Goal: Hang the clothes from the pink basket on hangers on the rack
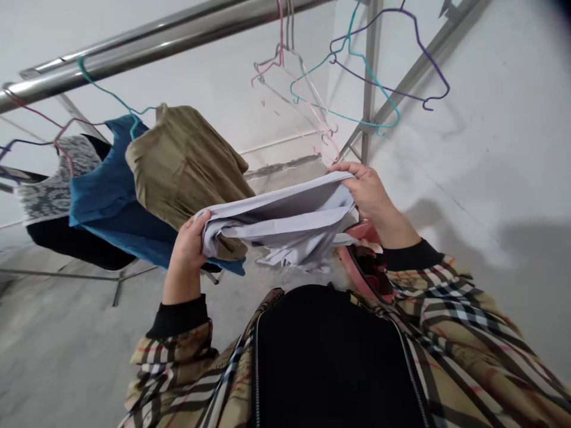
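Observation:
Both my hands hold a pale lilac-grey garment (285, 223) stretched between them at chest height. My left hand (187, 249) is closed round its left end, fingers wrapped over the bunched cloth. My right hand (368, 190) pinches its upper right edge. The cloth sags and folds in the middle. Behind it, an olive-brown garment (182, 163) hangs from a teal hanger on the steel rail (134, 47).
A blue top (107, 190) and a grey-patterned and black garment (53, 190) hang further left on the rail. Several empty wire hangers (339, 77) in pink, teal and purple hang to the right. A pink basket (363, 267) sits below my right wrist. The floor and wall are pale concrete.

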A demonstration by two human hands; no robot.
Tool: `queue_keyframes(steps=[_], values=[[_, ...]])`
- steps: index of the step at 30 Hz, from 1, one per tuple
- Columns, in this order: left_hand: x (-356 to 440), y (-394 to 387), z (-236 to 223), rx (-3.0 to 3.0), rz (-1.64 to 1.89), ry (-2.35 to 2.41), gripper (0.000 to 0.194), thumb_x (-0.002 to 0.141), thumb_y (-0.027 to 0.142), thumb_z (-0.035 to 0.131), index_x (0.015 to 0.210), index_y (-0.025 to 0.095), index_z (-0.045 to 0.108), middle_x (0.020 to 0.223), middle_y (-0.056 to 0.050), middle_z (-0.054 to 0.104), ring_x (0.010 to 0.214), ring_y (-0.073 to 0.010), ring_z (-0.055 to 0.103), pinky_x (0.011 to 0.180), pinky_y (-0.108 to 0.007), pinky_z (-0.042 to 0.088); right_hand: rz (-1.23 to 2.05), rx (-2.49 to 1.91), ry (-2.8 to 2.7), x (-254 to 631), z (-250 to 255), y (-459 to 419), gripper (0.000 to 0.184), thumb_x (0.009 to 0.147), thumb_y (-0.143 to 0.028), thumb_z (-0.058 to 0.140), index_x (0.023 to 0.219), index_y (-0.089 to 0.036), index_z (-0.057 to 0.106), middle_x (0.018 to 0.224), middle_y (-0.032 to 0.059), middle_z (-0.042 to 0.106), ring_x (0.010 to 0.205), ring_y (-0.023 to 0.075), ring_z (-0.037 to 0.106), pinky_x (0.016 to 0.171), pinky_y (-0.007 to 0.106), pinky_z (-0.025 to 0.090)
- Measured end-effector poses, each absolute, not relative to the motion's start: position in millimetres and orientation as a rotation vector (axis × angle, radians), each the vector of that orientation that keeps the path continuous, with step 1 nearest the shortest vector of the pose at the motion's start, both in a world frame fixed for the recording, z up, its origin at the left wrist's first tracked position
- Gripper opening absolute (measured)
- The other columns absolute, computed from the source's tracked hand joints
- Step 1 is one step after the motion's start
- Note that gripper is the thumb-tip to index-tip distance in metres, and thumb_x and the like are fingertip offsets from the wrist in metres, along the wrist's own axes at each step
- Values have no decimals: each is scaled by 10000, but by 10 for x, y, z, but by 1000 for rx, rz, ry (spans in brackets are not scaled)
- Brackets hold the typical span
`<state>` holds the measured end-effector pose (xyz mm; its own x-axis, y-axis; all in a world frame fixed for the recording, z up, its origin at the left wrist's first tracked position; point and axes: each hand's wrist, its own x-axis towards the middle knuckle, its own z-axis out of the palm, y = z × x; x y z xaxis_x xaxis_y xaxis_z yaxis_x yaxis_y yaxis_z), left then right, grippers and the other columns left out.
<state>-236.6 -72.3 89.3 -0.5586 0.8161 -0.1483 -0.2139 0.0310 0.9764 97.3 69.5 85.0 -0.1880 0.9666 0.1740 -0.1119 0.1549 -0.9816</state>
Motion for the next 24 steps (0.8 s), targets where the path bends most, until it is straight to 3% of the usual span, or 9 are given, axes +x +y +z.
queue_keyframes(steps=[8,13,20,24], values=[[-2846,-732,977,844,1502,1740,399,544,457,851,697,141,662,557,20,601,467,-94,518,438,-194,415,1156,-900,-1394,683,1094,732,186,747,-162,595,888,-211,705,563,-53,553,510,97,497,510,226,403],[-2980,-677,961,868,1528,1657,441,549,498,846,730,141,660,584,8,621,494,-107,540,462,-204,451,1129,-895,-1351,542,1214,652,179,765,-162,586,898,-199,699,702,-25,639,616,111,565,571,242,451],[-3040,-581,882,831,1549,1473,365,664,464,792,816,154,675,682,-19,678,638,-158,650,583,-242,529,1128,-815,-1320,192,1355,530,132,824,-177,570,905,-210,668,700,-31,613,591,85,529,558,219,447],[-3118,-540,851,818,1549,1441,344,661,444,805,803,160,673,681,-14,682,598,-134,630,576,-233,537,1097,-767,-1381,13,1361,507,115,859,-238,570,933,-235,658,722,-34,614,640,102,560,583,229,464]])
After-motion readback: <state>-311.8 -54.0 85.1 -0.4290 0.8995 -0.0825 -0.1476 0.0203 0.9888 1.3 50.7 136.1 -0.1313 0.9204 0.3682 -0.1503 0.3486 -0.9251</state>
